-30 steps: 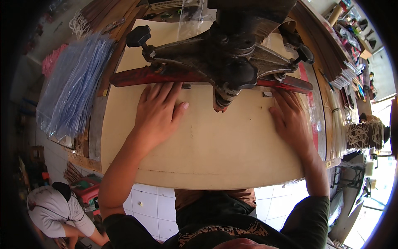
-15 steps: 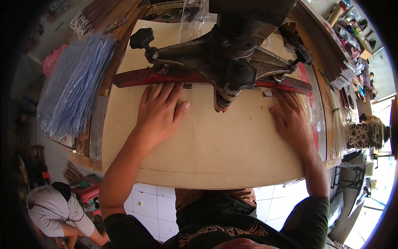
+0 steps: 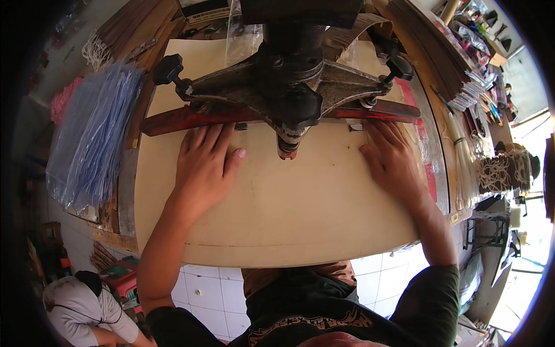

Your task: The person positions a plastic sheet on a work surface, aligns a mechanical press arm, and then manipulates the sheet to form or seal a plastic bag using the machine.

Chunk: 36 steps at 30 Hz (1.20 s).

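Note:
My left hand [image 3: 205,162] lies palm down with its fingers stretched on a pale beige board [image 3: 300,202]. Its fingertips reach the near edge of a long dark red bar [image 3: 173,121], thumb out to the side. Further right, my right hand [image 3: 393,159] rests in the same way, fingertips at that bar and thumb apart. The bar hangs beneath a black metal press head [image 3: 289,63] with dark knobs. Small dark pieces lie beside both hands at the bar's edge. Whether the bar touches the board, or the fingertips reach under it, I cannot tell.
Left of the board lies a stack of bluish clear plastic sleeves [image 3: 95,133]. A clear plastic sheet [image 3: 243,40] shows behind the bar. Brown strips [image 3: 430,43] and a tied bundle of pale strips [image 3: 459,153] lie right. Another person [image 3: 81,306] bends at lower left.
The whole view has shifted, so the press and board appear further left. Both hands keep nearly the same place against the bar.

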Tool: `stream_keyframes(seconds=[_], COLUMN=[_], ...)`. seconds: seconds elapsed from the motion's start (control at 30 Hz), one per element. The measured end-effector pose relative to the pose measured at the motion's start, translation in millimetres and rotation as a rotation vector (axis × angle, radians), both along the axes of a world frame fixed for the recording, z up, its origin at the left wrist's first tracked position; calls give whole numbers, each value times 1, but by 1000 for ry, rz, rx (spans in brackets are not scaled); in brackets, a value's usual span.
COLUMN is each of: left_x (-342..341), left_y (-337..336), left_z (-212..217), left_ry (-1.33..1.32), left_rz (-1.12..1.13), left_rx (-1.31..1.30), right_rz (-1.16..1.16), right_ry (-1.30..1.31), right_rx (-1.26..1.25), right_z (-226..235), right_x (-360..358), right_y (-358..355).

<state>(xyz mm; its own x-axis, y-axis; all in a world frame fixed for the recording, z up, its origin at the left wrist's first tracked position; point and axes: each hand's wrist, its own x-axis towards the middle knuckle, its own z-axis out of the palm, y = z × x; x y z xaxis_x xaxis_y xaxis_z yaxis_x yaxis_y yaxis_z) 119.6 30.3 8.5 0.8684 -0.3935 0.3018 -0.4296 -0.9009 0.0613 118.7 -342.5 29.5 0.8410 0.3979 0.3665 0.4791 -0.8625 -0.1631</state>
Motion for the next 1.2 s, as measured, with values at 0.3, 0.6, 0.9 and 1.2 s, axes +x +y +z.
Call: stream_keyframes(seconds=[0.3,0.6,0.9,1.2], left_x=[0,-1,-1,-1], left_y=[1,0,3,1], left_z=[1,3,1,3], left_ry=[7,12,23,46], left_rz=[1,-4,4,13], left_rx=[3,3,-10,-11], right_rz=[22,16,21,20], right_ry=[-29,-12,5,3], right_rx=[3,6,7,12], right_z=[-3,-2,-2,-1], right_x=[2,2,4,2], right_y=[-1,-2,0,0])
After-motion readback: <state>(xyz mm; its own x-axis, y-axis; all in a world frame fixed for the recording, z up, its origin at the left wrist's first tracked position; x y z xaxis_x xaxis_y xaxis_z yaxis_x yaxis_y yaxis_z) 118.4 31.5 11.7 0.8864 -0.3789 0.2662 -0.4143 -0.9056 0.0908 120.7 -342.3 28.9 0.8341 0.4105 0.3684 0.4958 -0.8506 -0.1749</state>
